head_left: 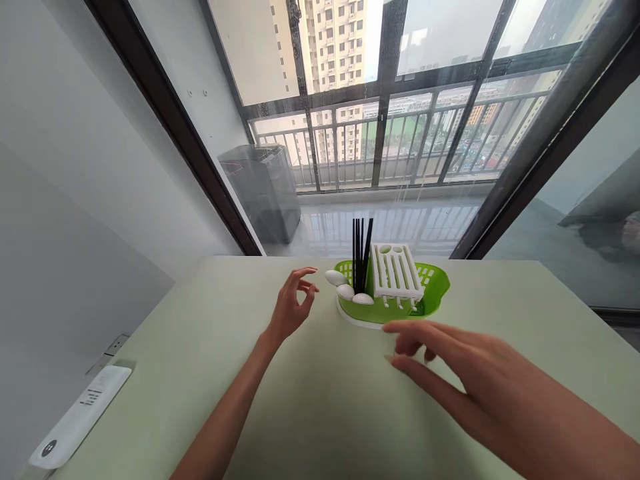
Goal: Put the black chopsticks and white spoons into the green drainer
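Head camera looks down across a pale green table [320,413] toward a wide window with a railed balcony beyond. Near the far middle of the table sits a green plastic drainer basket [434,285] on a white base, its walls slotted. A white slotted rack insert [396,272] lies tilted across the basket's middle. At the basket's left end a bunch of black chopsticks [360,253] stands nearly upright, fanning slightly at the top, and three white spoons [346,291] poke out over the rim beside them, bowls facing outward. The left hand [293,305] hovers above the table just left of the basket, close to the spoons but apart from them; its fingers are loosely curled, thumb and forefinger drawn toward each other, and it holds nothing. The right hand [450,360] reaches in from the lower right, palm down and fingers spread flat, empty, its fingertips just in front of the basket's near edge; whether they touch the white base cannot be told. At the table's lower left edge lies a white remote control [80,417]. Out on the balcony stands a grey covered appliance [263,190] against the wall.
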Demonstrator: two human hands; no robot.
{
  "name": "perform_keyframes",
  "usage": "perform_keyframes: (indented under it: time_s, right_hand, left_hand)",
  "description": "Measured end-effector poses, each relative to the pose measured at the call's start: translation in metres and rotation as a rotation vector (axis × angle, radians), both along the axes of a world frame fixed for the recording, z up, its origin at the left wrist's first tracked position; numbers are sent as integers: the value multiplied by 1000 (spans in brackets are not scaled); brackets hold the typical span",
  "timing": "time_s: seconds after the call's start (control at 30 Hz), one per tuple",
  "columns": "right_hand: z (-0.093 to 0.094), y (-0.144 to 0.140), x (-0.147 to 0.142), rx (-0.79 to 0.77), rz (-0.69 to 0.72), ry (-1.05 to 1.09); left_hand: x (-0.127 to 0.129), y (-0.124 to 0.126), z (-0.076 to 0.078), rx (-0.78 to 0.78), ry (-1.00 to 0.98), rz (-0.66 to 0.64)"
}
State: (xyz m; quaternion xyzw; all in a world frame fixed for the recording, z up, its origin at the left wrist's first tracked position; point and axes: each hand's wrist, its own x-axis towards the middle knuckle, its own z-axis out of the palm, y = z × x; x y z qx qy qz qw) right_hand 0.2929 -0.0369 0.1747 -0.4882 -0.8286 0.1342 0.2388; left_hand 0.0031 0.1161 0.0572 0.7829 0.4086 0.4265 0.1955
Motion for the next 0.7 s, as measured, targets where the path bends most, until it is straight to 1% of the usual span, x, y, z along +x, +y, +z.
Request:
perform_keyframes:
  time_s: [0.07, 0.13, 0.17, 0.27, 0.33, 0.43, 0.5, 0.57, 0.7]
  right_hand:
    - [-1, 11, -4, 7, -78, 53]
    - [-4, 24, -10, 66, -167, 118]
    - [-8, 32, -12, 107, -209, 147]
    - [-25, 57, -19, 229, -318, 209]
    - [-40, 72, -21, 252, -372, 232]
    - [-60, 87, -22, 213, -428, 221]
    - [-68, 91, -24, 172, -455, 194]
    - [-71, 91, -25, 142, -481, 163]
    - [-67, 89, -29, 89, -560, 110]
  left_hand:
    - [-8, -8, -13, -171, -80, 95]
    - [-16, -16, -27, -330, -134, 162]
    - [-20, -21, -33, -383, -155, 183]
    - [-28, -33, -50, -452, -199, 228]
    - [-31, -39, -57, -474, -238, 260]
    - [-32, -47, -63, -496, -282, 283]
    - [-31, -50, -64, -514, -288, 283]
    - [-29, -52, -63, -531, -283, 280]
    - [-29, -52, -61, -549, -277, 273]
